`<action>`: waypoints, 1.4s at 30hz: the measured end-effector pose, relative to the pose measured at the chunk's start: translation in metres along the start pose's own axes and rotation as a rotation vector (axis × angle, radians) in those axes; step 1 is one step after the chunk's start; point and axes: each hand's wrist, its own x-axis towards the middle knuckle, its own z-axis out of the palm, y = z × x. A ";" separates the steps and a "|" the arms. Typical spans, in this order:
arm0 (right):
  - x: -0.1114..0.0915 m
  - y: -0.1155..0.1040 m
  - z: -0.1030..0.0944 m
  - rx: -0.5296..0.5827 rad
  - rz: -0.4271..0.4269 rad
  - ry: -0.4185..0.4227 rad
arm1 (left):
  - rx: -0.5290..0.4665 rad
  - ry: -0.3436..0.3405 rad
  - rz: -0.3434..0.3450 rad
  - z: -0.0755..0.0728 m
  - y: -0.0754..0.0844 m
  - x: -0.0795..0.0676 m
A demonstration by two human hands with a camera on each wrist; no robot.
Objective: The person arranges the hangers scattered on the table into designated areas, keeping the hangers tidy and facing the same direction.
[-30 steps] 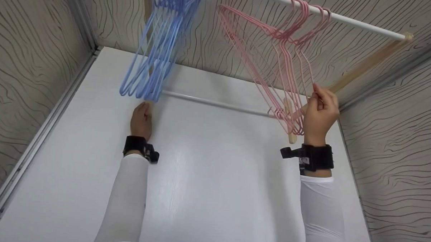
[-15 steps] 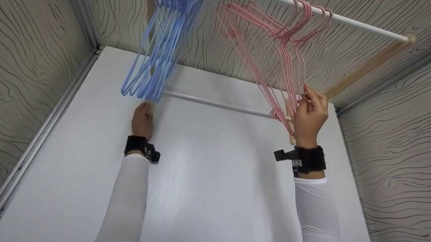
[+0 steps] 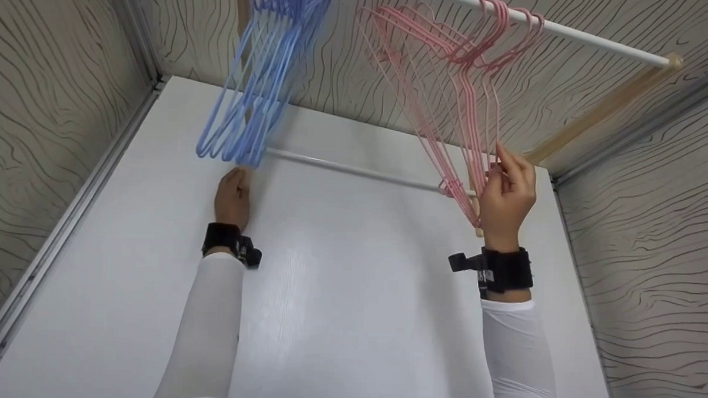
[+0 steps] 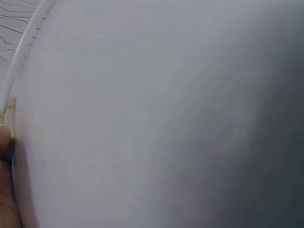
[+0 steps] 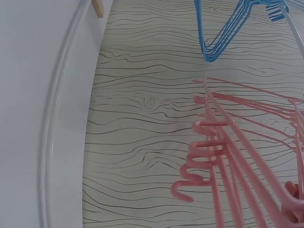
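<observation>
On the right in the head view, several pink hangers [image 3: 466, 97] hang by their hooks from a white rod [image 3: 595, 39]. My right hand [image 3: 509, 195] is at the side of the rightmost ones, thumb and fingertips pinching a hanger's thin arm. The right wrist view has those fingers [image 5: 290, 202] at its lower right edge, beside the pink arms. My left hand [image 3: 232, 200] is below a bunch of blue hangers [image 3: 257, 89], fingers bent round the end of a wooden bar [image 3: 246, 170]. Only a thumb [image 4: 4, 137] and part of that hand show in the left wrist view.
A second white rod [image 3: 355, 171] runs low along the white panel [image 3: 339, 293]. A wooden bar [image 3: 604, 107] supports the upper rod's right end. Wood-grain patterned walls [image 3: 652, 262] and grey metal frame rails [image 3: 77, 213] stand at the sides.
My right hand has shifted left and slightly down, and the lower ends of the pink hangers have swung together. My left hand has stayed in place.
</observation>
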 end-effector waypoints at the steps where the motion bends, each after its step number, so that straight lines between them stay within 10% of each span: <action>1: -0.003 -0.001 -0.001 -0.005 -0.003 0.003 | -0.001 0.001 0.001 0.000 0.000 0.000; 24: -0.084 0.041 -0.035 0.105 0.164 0.044 | -0.011 0.007 -0.011 -0.014 -0.010 0.000; 36: -0.137 0.101 -0.072 -0.203 0.389 -0.260 | 0.008 -0.013 -0.034 -0.029 -0.013 0.001; 42: -0.155 0.112 -0.096 -0.344 0.323 -0.344 | 0.106 -0.135 -0.053 -0.050 0.003 -0.012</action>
